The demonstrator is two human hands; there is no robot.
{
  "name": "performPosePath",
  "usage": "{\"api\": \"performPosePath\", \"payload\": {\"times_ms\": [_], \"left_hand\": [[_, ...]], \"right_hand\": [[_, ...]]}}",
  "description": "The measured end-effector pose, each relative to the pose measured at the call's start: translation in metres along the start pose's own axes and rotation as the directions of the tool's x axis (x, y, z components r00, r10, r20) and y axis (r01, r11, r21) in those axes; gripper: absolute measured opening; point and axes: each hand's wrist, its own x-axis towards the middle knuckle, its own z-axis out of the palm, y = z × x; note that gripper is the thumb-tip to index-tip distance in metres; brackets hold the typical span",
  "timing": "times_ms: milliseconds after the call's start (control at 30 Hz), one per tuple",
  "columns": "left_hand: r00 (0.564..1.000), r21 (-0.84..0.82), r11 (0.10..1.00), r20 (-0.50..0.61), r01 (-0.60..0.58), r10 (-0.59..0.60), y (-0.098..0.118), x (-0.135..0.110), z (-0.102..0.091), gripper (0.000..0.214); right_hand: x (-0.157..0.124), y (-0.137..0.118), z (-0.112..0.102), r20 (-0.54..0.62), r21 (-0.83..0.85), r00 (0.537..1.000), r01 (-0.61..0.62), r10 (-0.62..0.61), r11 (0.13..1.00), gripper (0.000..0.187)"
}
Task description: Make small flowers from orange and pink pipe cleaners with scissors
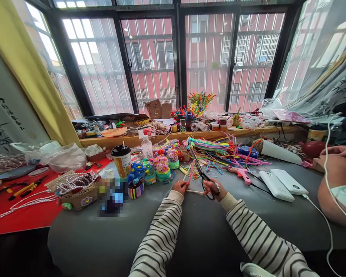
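Observation:
My right hand point(216, 189) is closed around the handles of black-handled scissors point(201, 172), whose blades point up and away from me. Closed fingers of my left hand point(180, 187) pinch pipe cleaners, among them a pink pipe cleaner point(191, 171) that stands up beside the blades. A white pipe cleaner point(195, 192) stretches across the gap between my two hands; which hand grips it I cannot tell. Small coloured clippings point(196, 176) lie on the grey table point(150, 234) just beyond. Behind them is a heap of long pipe cleaners point(210, 144).
Left of my hands stand small flower pots of pipe cleaners point(162, 169), a drink cup point(122, 161), a bottle point(147, 147) and a basket point(79, 196). To the right lie a pink glue gun point(242, 174) and white power banks point(276, 185) with cables. Another person's arm point(336, 179) rests at far right.

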Motion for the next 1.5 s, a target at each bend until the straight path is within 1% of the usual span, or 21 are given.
{"api": "performPosePath", "payload": {"times_ms": [100, 167, 267, 333, 400, 433, 467, 500, 533, 567, 633, 667, 767, 833, 967, 1067, 1167, 1233, 1300, 1433, 1500], "left_hand": [[1.000, -0.032, 0.999, -0.009, 0.020, -0.020, 0.000, 0.000, 0.001, 0.017], [0.999, -0.051, 0.998, -0.025, 0.031, -0.033, 0.000, 0.000, 0.002, 0.016], [0.998, -0.067, 0.997, -0.047, 0.038, -0.041, -0.001, 0.000, 0.003, 0.016], [0.998, -0.076, 0.996, -0.056, 0.038, -0.042, -0.001, 0.000, 0.002, 0.016], [0.996, -0.088, 0.995, -0.070, 0.041, -0.047, 0.000, 0.000, 0.002, 0.017], [0.996, -0.096, 0.994, -0.079, 0.044, -0.052, 0.000, 0.000, 0.002, 0.016], [0.995, -0.104, 0.993, -0.088, 0.048, -0.057, 0.000, 0.000, 0.003, 0.016], [0.993, -0.113, 0.992, -0.096, 0.051, -0.062, 0.000, 0.000, 0.003, 0.016], [0.992, -0.122, 0.991, -0.103, 0.053, -0.066, 0.000, 0.001, 0.004, 0.017], [0.992, -0.131, 0.990, -0.109, 0.054, -0.069, 0.000, 0.001, 0.004, 0.017], [0.991, -0.146, 0.988, -0.117, 0.054, -0.071, -0.001, 0.001, 0.005, 0.019], [0.990, -0.150, 0.987, -0.121, 0.052, -0.071, -0.001, 0.001, 0.005, 0.020], [0.990, -0.158, 0.986, -0.126, 0.045, -0.065, -0.001, 0.002, 0.004, 0.021], [0.990, -0.159, 0.986, -0.125, 0.041, -0.062, -0.002, 0.002, 0.004, 0.021], [0.992, -0.168, 0.985, -0.119, 0.030, -0.051, -0.003, 0.001, 0.003, 0.021], [0.990, -0.190, 0.981, -0.132, 0.030, -0.056, -0.003, 0.001, 0.003, 0.025], [0.984, -0.209, 0.977, -0.166, 0.036, -0.072, -0.002, 0.003, 0.002, 0.030], [0.978, -0.209, 0.977, -0.194, 0.032, -0.074, -0.001, 0.005, 0.000, 0.033], [0.970, -0.192, 0.981, -0.234, 0.022, -0.068, -0.002, 0.007, -0.004, 0.035], [0.944, -0.088, 0.996, -0.329, 0.002, -0.030, -0.008, 0.010, -0.022, 0.033], [0.930, 0.000, 1.000, -0.367, -0.006, 0.006, -0.012, 0.008, -0.034, 0.028]], "right_hand": [[0.004, -0.005, -0.003, -0.082, -0.034, 0.996, 0.032, -0.034, 0.999, 0.028], [0.006, -0.010, -0.008, -0.117, -0.091, 0.992, 0.025, -0.036, 0.996, 0.030], [0.000, -0.018, -0.025, -0.156, -0.296, 0.987, -0.020, -0.028, 0.955, 0.030], [-0.009, -0.022, -0.041, -0.224, -0.482, 0.974, -0.074, -0.042, 0.873, 0.026], [-0.021, -0.026, -0.059, -0.270, -0.666, 0.961, -0.143, -0.058, 0.733, 0.025], [-0.027, -0.029, -0.068, -0.292, -0.750, 0.954, -0.182, -0.071, 0.636, 0.025], [-0.032, -0.032, -0.077, -0.308, -0.834, 0.947, -0.221, -0.093, 0.506, 0.025], [-0.037, -0.035, -0.086, -0.303, -0.905, 0.946, -0.247, -0.118, 0.347, 0.025], [-0.041, -0.039, -0.094, -0.296, -0.945, 0.946, -0.270, -0.132, 0.183, 0.024], [-0.044, -0.042, -0.101, -0.304, -0.952, 0.944, -0.300, -0.125, 0.053, 0.021], [-0.049, -0.048, -0.114, -0.334, -0.932, 0.939, -0.342, -0.082, -0.116, 0.019], [-0.050, -0.050, -0.119, -0.345, -0.922, 0.936, -0.351, -0.062, -0.165, 0.019], [-0.052, -0.055, -0.131, -0.349, -0.915, 0.937, -0.345, -0.016, -0.207, 0.020], [-0.053, -0.058, -0.136, -0.328, -0.928, 0.944, -0.315, 0.040, -0.198, 0.022], [-0.051, -0.064, -0.141, -0.262, -0.962, 0.949, -0.243, 0.176, -0.120, 0.023], [-0.047, -0.066, -0.140, -0.257, -0.963, 0.941, -0.229, 0.221, -0.142, 0.021], [-0.045, -0.065, -0.138, -0.262, -0.950, 0.940, -0.211, 0.219, -0.228, 0.024], [-0.045, -0.063, -0.138, -0.302, -0.926, 0.932, -0.237, 0.202, -0.293, 0.022], [-0.045, -0.062, -0.140, -0.336, -0.908, 0.922, -0.262, 0.193, -0.328, 0.018], [-0.045, -0.067, -0.145, -0.331, -0.916, 0.924, -0.266, 0.193, -0.299, 0.017], [-0.042, -0.070, -0.142, -0.308, -0.927, 0.931, -0.248, 0.195, -0.282, 0.016]]}}
